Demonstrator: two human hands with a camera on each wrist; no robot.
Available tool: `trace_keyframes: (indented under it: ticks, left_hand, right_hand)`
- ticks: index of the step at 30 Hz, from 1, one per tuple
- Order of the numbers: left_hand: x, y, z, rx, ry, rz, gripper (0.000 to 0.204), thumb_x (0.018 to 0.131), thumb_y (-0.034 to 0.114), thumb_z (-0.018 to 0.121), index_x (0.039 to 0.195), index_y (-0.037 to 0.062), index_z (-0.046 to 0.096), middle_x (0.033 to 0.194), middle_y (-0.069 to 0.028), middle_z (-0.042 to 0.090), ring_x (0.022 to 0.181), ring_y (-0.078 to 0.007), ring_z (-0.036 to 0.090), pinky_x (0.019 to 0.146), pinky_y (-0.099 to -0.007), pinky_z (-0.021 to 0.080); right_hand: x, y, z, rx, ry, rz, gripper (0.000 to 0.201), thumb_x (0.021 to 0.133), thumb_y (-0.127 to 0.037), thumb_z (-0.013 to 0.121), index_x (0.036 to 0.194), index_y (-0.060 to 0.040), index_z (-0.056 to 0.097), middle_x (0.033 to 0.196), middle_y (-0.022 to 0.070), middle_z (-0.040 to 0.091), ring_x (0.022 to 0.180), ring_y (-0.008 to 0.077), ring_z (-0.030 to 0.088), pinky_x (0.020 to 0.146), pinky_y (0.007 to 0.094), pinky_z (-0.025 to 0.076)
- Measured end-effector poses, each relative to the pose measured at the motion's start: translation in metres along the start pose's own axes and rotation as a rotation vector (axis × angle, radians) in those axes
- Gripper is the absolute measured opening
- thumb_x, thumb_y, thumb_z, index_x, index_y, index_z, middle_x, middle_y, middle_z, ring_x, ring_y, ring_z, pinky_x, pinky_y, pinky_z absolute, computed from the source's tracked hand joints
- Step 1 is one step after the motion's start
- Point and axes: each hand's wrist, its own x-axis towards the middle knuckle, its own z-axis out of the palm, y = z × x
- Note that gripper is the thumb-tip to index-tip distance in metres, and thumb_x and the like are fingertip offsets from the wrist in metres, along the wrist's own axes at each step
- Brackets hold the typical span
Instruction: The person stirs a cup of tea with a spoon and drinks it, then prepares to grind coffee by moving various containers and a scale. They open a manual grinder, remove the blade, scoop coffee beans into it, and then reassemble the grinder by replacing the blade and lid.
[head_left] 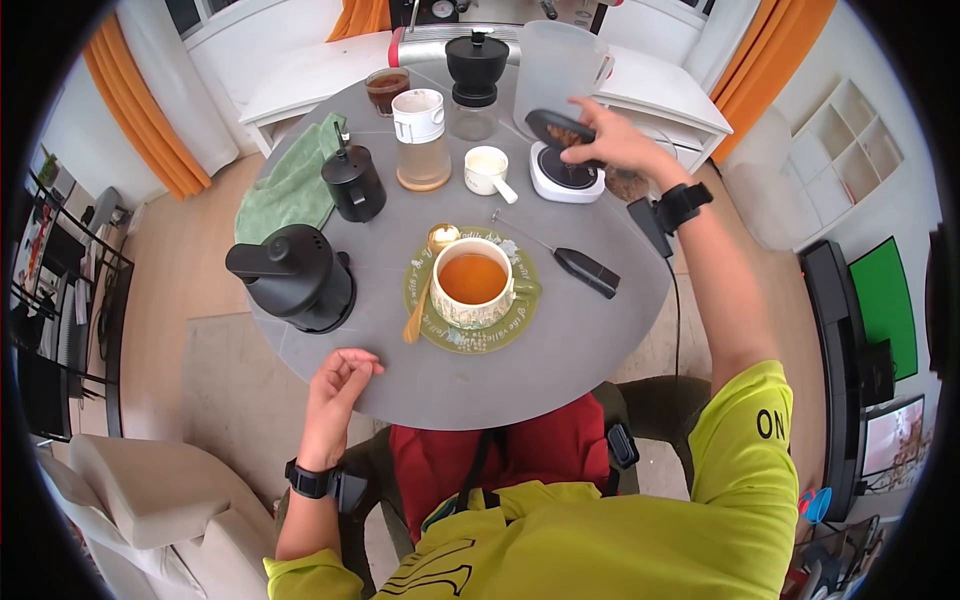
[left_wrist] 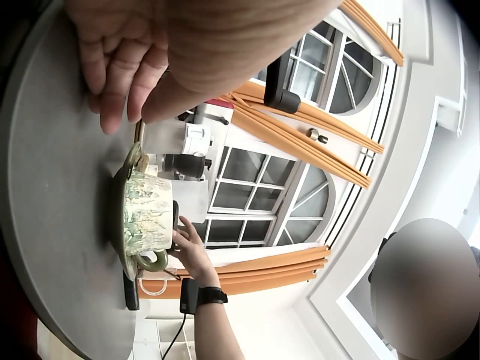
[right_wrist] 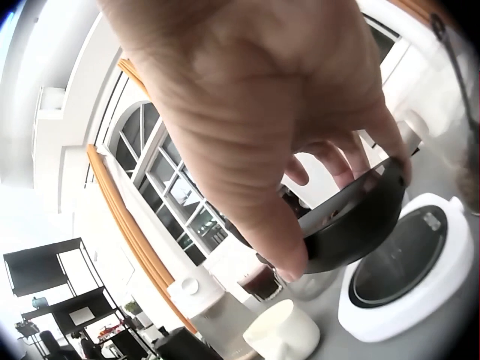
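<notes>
My right hand [head_left: 628, 140] holds a shallow black dish [right_wrist: 364, 225] by its rim, thumb on one side and fingers on the other. Brown pieces that look like coffee beans [head_left: 566, 136] lie in the dish, which is tilted over a white kitchen scale [head_left: 568, 192] with a dark round top. Over the table's near left edge, my left hand [head_left: 338, 388] hovers with loosely bent fingers and nothing in it. Ahead of that hand, a patterned cup of tea-coloured liquid [head_left: 473, 279] stands on a green saucer [head_left: 500, 340], a wooden spoon [head_left: 414, 318] beside it.
Right of the cup lies a black milk frother [head_left: 588, 272]. A small white handled cup [head_left: 487, 172], glass canister [head_left: 424, 160], hand grinder [head_left: 475, 72] and large translucent jug [head_left: 555, 70] stand behind. On the left are two black appliances [head_left: 295, 278] and a green cloth [head_left: 285, 195].
</notes>
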Motion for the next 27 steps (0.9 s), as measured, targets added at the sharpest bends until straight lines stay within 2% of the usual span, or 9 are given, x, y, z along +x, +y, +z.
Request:
trace_keyframes:
  ticks: [2, 6, 9, 11, 16, 18, 19, 25, 27]
  left_hand:
    - [0.000, 0.001, 0.000, -0.009, 0.007, -0.002, 0.013, 0.096, 0.012, 0.057, 0.106, 0.0046, 0.059, 0.096, -0.0021, 0.064, 0.095, -0.0084, 0.057, 0.090, -0.0224, 0.039]
    - [-0.001, 0.001, -0.001, -0.026, 0.030, -0.036, 0.011, 0.095, 0.009, 0.055, 0.104, 0.0049, 0.059, 0.095, -0.0035, 0.064, 0.095, -0.0105, 0.057, 0.092, -0.0244, 0.038]
    - [0.001, -0.001, -0.005, -0.055, 0.009, -0.020, 0.010, 0.095, 0.009, 0.056, 0.103, 0.0049, 0.059, 0.095, -0.0037, 0.064, 0.095, -0.0107, 0.058, 0.092, -0.0245, 0.039]
    - [0.001, -0.001, -0.006, -0.070, 0.013, -0.024, 0.010, 0.096, 0.010, 0.057, 0.103, 0.0048, 0.059, 0.095, -0.0038, 0.064, 0.095, -0.0109, 0.058, 0.092, -0.0246, 0.039]
    - [0.002, 0.000, -0.007, -0.100, 0.015, -0.040, 0.011, 0.096, 0.013, 0.058, 0.103, 0.0045, 0.059, 0.094, -0.0039, 0.065, 0.096, -0.0114, 0.058, 0.093, -0.0251, 0.040]
    - [0.002, -0.002, -0.008, -0.111, 0.009, -0.035, 0.012, 0.096, 0.013, 0.057, 0.103, 0.0041, 0.059, 0.092, -0.0039, 0.066, 0.096, -0.0116, 0.059, 0.093, -0.0252, 0.040]
    - [0.002, -0.002, -0.008, -0.113, 0.010, -0.034, 0.012, 0.096, 0.013, 0.057, 0.103, 0.0041, 0.059, 0.092, -0.0039, 0.066, 0.096, -0.0116, 0.059, 0.093, -0.0252, 0.040]
    - [0.002, -0.004, -0.009, -0.121, 0.011, -0.038, 0.012, 0.096, 0.014, 0.057, 0.103, 0.0042, 0.059, 0.093, -0.0042, 0.066, 0.096, -0.0118, 0.059, 0.093, -0.0253, 0.040]
    - [0.002, -0.004, -0.008, -0.115, 0.009, -0.022, 0.011, 0.096, 0.011, 0.057, 0.104, 0.0031, 0.059, 0.094, -0.0033, 0.066, 0.091, -0.0082, 0.058, 0.086, -0.0218, 0.041]
  right_hand:
    - [0.009, -0.006, -0.025, -0.022, 0.155, 0.006, 0.094, 0.068, -0.036, 0.081, 0.145, -0.0093, 0.036, 0.116, 0.0174, 0.056, 0.111, 0.0293, 0.056, 0.096, 0.0361, 0.043]
    - [0.037, -0.020, -0.089, -0.044, 0.219, -0.006, 0.092, 0.069, -0.036, 0.081, 0.145, -0.0095, 0.037, 0.113, 0.0143, 0.058, 0.103, 0.0254, 0.058, 0.092, 0.0340, 0.045]
    - [0.057, -0.021, -0.119, -0.155, 0.272, 0.044, 0.091, 0.067, -0.033, 0.080, 0.145, -0.0088, 0.038, 0.107, 0.0153, 0.061, 0.100, 0.0267, 0.060, 0.090, 0.0331, 0.046]
    - [0.077, -0.009, -0.130, -0.436, 0.414, 0.037, 0.090, 0.061, -0.025, 0.081, 0.140, -0.0065, 0.043, 0.110, 0.0222, 0.064, 0.101, 0.0343, 0.064, 0.087, 0.0402, 0.050]
    - [0.096, -0.012, -0.131, -0.688, 0.392, 0.138, 0.087, 0.059, -0.019, 0.076, 0.139, -0.0135, 0.044, 0.113, 0.0220, 0.062, 0.107, 0.0378, 0.060, 0.088, 0.0453, 0.049]
    - [0.094, -0.026, -0.120, -0.949, 0.417, 0.213, 0.078, 0.062, -0.018, 0.077, 0.134, -0.0204, 0.048, 0.118, 0.0136, 0.062, 0.112, 0.0346, 0.058, 0.089, 0.0517, 0.047]
    - [0.092, -0.031, -0.116, -0.972, 0.389, 0.230, 0.072, 0.067, -0.014, 0.073, 0.134, -0.0195, 0.048, 0.122, 0.0126, 0.058, 0.117, 0.0336, 0.055, 0.091, 0.0542, 0.045]
    - [0.094, -0.035, -0.109, -1.063, 0.391, 0.192, 0.064, 0.073, -0.009, 0.065, 0.135, -0.0186, 0.048, 0.123, 0.0128, 0.057, 0.120, 0.0322, 0.053, 0.094, 0.0555, 0.042]
    - [0.092, -0.034, -0.108, -1.053, 0.411, 0.180, 0.065, 0.072, -0.012, 0.066, 0.134, -0.0189, 0.048, 0.123, 0.0131, 0.058, 0.118, 0.0331, 0.054, 0.094, 0.0544, 0.044]
